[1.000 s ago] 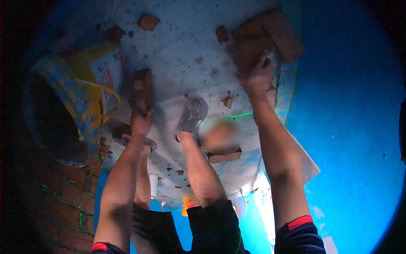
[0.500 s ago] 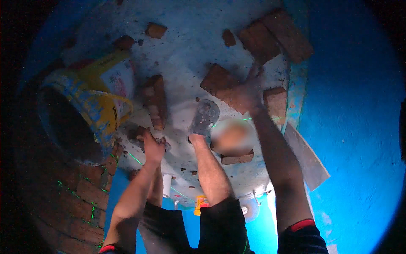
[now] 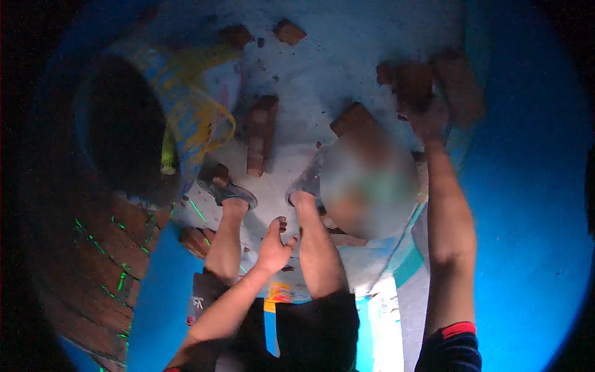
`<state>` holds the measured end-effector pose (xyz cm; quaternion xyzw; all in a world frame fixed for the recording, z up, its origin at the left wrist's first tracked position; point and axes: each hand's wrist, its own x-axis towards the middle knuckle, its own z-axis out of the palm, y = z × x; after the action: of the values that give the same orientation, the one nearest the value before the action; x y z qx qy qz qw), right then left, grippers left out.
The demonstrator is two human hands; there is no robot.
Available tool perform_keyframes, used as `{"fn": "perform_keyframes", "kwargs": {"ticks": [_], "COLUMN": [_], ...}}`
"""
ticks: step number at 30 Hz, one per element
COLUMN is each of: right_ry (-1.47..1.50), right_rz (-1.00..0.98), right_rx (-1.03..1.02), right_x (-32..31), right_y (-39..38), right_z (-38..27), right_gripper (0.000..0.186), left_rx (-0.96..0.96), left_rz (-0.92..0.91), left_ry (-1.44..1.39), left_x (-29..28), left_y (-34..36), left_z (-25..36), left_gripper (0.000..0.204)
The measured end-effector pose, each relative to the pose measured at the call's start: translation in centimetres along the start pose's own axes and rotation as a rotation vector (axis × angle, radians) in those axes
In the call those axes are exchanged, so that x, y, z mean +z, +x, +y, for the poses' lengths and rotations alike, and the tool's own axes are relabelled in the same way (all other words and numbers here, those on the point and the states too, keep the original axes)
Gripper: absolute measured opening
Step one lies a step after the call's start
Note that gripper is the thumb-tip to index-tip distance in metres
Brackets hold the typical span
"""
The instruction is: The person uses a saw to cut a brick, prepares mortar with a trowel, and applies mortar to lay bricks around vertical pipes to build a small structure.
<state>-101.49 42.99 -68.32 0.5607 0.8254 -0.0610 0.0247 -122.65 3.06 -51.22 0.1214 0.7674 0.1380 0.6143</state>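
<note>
My right hand (image 3: 429,121) reaches to the far right and closes on the near end of a reddish brick (image 3: 414,80); the grip is dim and somewhat blurred. Close against that brick's right side lies another brick (image 3: 457,87). My left hand (image 3: 277,245) hangs between my lower legs, holding nothing, its thumb and fingers apart and slightly curled. Beyond it are my feet in dark slippers (image 3: 234,193). A single brick (image 3: 263,133) lies lengthwise ahead of my left foot. Another brick (image 3: 353,119) sits ahead of the right foot, partly hidden by a blurred patch.
A large yellow and white bucket (image 3: 201,127) lies tipped on the left, its dark mouth toward me. Below it runs a brick wall (image 3: 93,273) with green laser marks. A blue wall (image 3: 533,204) stands at right. Brick pieces (image 3: 289,32) dot the far floor.
My right hand has moved farther away and right, from the middle brick to one of the paired bricks. My left hand has drawn back from beside my left foot. The view has shifted.
</note>
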Motion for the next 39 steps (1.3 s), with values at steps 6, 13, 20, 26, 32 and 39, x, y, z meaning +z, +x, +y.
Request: {"fn": "perform_keyframes", "kwargs": {"ticks": [6,13,20,26,32,39], "right_ry": [2.037,2.167,1.482,1.127,0.464,0.868], "right_rz": [-0.711,-0.576,-1.106,-1.426,-0.601,-1.261], "right_rx": [1.015,1.159,0.358,0.094,-0.186,0.577], "right_x": [-9.4,-27.0,-42.1,-40.6,-19.8,-4.4], "right_y": [-7.3,-17.7,-20.6,-15.2,-6.3,-4.1], "right_z": [-4.2,-16.5,-28.5,-36.5,-47.2,-50.6], "right_gripper": [0.058,0.071,0.065,0.058,0.047,0.029], "left_rx": [-0.058,0.298,0.293,-0.071,-0.137,0.037], "left_rz": [-0.072,-0.013,-0.068,-0.286,-0.2,-0.414], "left_ry": [-0.169,-0.184,-0.639,-1.329,-1.643,-1.77], "left_x": [-3.2,-11.0,-17.2,-24.5,-22.9,-20.1], "left_y": [-4.1,-12.3,-19.9,-20.4,-21.2,-21.0], "left_z": [2.7,9.6,16.2,5.2,-7.9,-12.2], "left_gripper": [0.023,0.027,0.085,0.079,0.069,0.075]}}
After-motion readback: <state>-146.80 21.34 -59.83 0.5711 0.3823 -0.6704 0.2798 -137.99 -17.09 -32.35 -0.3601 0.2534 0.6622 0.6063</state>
